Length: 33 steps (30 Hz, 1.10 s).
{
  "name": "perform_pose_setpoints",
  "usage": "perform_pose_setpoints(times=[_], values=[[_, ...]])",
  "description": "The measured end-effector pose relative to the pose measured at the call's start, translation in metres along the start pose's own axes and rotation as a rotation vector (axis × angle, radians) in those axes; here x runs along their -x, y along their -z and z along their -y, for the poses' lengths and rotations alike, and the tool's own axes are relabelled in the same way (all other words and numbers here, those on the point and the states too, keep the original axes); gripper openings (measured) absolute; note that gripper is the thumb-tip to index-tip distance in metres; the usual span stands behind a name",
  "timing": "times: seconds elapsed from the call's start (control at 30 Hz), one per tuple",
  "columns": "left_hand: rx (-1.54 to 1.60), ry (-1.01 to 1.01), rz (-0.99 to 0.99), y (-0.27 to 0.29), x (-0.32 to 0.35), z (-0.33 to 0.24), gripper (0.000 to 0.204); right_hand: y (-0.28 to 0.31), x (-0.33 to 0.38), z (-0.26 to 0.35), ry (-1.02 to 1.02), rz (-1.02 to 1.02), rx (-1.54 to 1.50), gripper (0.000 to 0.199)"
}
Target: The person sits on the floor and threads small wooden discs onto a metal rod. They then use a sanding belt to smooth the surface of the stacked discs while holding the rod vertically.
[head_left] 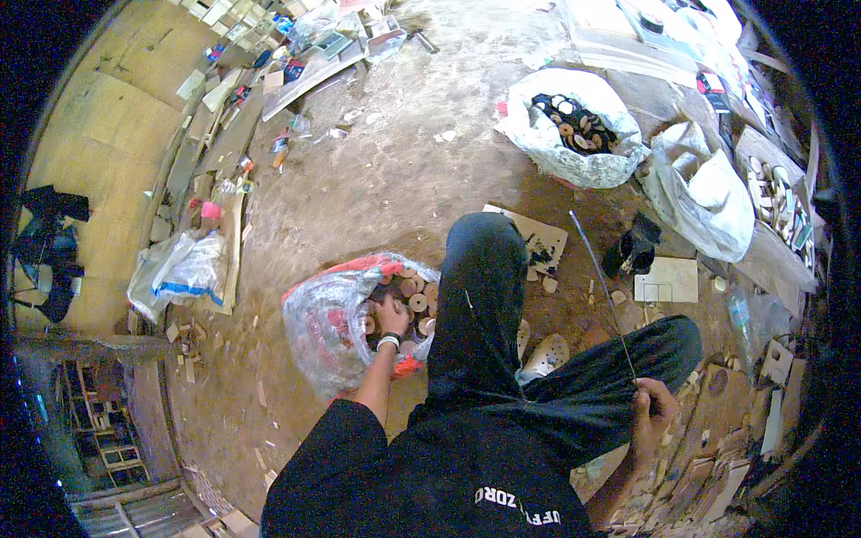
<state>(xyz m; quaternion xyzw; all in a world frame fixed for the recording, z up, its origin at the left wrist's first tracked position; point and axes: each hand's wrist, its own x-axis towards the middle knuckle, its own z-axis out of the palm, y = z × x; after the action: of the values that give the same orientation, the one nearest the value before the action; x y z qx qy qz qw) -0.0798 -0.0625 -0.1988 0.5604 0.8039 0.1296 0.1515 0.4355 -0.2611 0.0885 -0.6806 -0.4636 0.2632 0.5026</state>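
Observation:
My left hand reaches into a clear plastic bag on the floor to my left, its fingers closed among several small round wooden discs. Whether it grips one disc is hard to tell. My right hand rests by my right knee and pinches the lower end of a long thin rod, which slants up and to the left. My knees in black trousers lie between the two hands.
A white sack holding several dark and wooden discs stands ahead, with a second white sack to its right. Flat wooden boards and offcuts lie near my feet. Planks and clutter line the left and right sides of the dirt floor.

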Motion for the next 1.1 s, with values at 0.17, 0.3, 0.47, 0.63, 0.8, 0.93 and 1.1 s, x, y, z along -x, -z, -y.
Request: perform_pose_setpoints(times=[0.17,0.3,0.47,0.63,0.8,0.93,1.1], values=[[0.040,-0.141,0.076,-0.010,0.032,0.004,0.061,0.002,-0.005,0.004,-0.067,0.014,0.052,0.038],[0.082,-0.109,-0.051,-0.005,0.019,-0.009,0.055,0.008,-0.002,0.006,-0.117,0.020,0.027,0.038],[0.071,-0.075,0.175,-0.001,0.007,-0.050,0.055,0.005,0.002,0.001,-0.101,-0.003,0.085,0.037],[-0.056,0.025,0.160,-0.007,-0.011,-0.066,0.043,0.005,0.005,0.002,-0.083,-0.030,0.084,0.031],[-0.040,-0.122,0.175,-0.004,-0.013,-0.060,0.042,0.005,0.003,0.007,-0.028,-0.035,0.126,0.025],[-0.098,-0.029,0.148,-0.019,-0.011,-0.063,0.043,0.002,-0.001,0.012,-0.004,-0.024,0.084,0.033],[-0.062,-0.023,0.190,-0.034,-0.024,-0.048,0.046,0.004,-0.002,0.023,-0.005,-0.042,0.114,0.025]])
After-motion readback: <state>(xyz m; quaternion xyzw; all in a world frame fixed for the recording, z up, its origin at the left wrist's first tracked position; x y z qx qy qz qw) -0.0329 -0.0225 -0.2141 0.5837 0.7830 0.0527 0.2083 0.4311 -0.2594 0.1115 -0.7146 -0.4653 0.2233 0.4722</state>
